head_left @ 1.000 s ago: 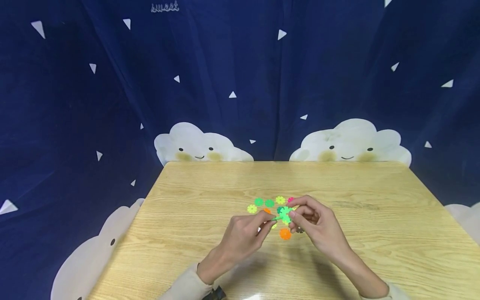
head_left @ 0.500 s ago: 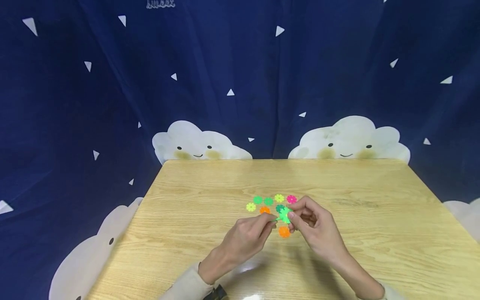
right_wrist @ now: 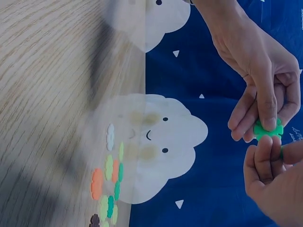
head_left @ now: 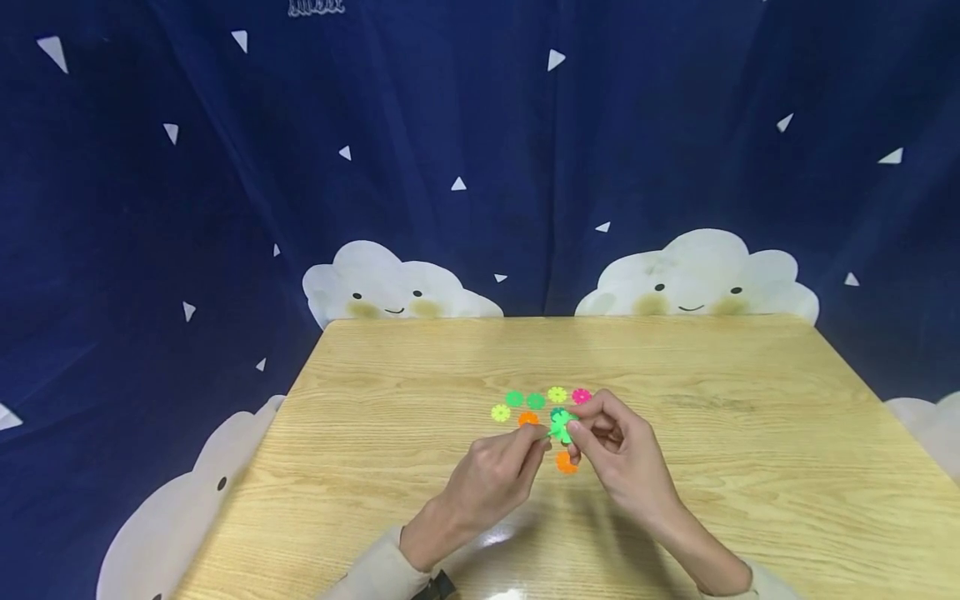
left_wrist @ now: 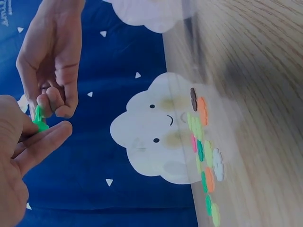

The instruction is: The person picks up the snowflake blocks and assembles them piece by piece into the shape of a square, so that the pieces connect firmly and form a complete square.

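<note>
Above the table, my left hand (head_left: 487, 477) pinches a green notched plastic disc (right_wrist: 268, 130) between thumb and fingers. Facing it, my right hand (head_left: 633, 458) pinches a second green notched disc (head_left: 561, 428) by its edge, thumb on the near side. The two discs meet edge to edge between the fingertips, the left one nearly hidden in the head view. From the left wrist, only a bit of green plastic (left_wrist: 40, 125) shows between the hands. I cannot tell whether their notches are engaged.
Several loose discs lie on the wooden table (head_left: 420, 358) beyond and below the hands, among them a yellow disc (head_left: 500, 413), a pink disc (head_left: 581, 396), an orange disc (head_left: 567, 462), a white disc (right_wrist: 110, 137) and a dark disc (left_wrist: 193, 99). A blue curtain (head_left: 420, 108) hangs behind.
My right hand has shifted slightly left, bringing its green disc closer to the left fingertips. The left hand stays nearly still. The head view has tilted a little.
</note>
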`<move>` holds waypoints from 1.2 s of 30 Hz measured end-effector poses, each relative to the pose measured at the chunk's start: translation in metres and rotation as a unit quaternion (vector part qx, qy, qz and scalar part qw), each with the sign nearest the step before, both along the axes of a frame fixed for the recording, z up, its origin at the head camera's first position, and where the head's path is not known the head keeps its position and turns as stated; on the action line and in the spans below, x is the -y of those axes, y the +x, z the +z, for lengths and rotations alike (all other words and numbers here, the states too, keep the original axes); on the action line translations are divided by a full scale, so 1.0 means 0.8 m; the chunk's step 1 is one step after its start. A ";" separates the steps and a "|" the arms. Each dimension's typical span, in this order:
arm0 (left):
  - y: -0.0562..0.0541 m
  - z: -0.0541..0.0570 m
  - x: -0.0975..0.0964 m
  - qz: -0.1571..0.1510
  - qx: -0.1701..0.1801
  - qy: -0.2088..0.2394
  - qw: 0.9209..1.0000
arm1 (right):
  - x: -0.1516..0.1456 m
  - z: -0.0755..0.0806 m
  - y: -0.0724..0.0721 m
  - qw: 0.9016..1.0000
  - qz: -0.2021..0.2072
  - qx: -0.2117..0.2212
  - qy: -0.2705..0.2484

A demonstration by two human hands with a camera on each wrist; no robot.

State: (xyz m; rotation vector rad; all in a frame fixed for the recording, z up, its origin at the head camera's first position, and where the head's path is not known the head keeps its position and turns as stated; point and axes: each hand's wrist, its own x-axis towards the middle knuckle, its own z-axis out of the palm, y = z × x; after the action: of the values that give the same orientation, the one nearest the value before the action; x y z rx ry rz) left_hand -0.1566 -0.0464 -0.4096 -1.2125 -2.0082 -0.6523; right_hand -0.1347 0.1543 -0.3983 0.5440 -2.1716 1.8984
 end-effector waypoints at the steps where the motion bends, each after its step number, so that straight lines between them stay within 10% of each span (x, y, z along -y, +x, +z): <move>1: 0.001 0.000 0.000 0.001 0.001 0.001 1.000 | -0.001 0.001 0.000 1.000 0.001 0.000 0.001; 13: 0.004 -0.012 0.011 -0.024 0.110 0.066 0.991 | -0.008 -0.008 -0.005 0.998 0.029 0.010 0.059; 26: 0.010 -0.005 0.014 -0.025 0.389 0.104 0.915 | -0.001 -0.009 -0.008 0.996 0.024 -0.001 0.084; 36: 0.012 -0.007 0.013 -0.006 0.336 0.112 0.935 | 0.007 -0.005 -0.005 0.997 0.021 0.031 0.060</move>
State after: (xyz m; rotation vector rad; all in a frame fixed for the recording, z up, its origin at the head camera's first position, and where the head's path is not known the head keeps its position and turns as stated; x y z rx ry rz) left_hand -0.1474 -0.0566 -0.4154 -0.9320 -2.3710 -1.4101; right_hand -0.1385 0.1487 -0.4024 0.5643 -2.3438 1.8380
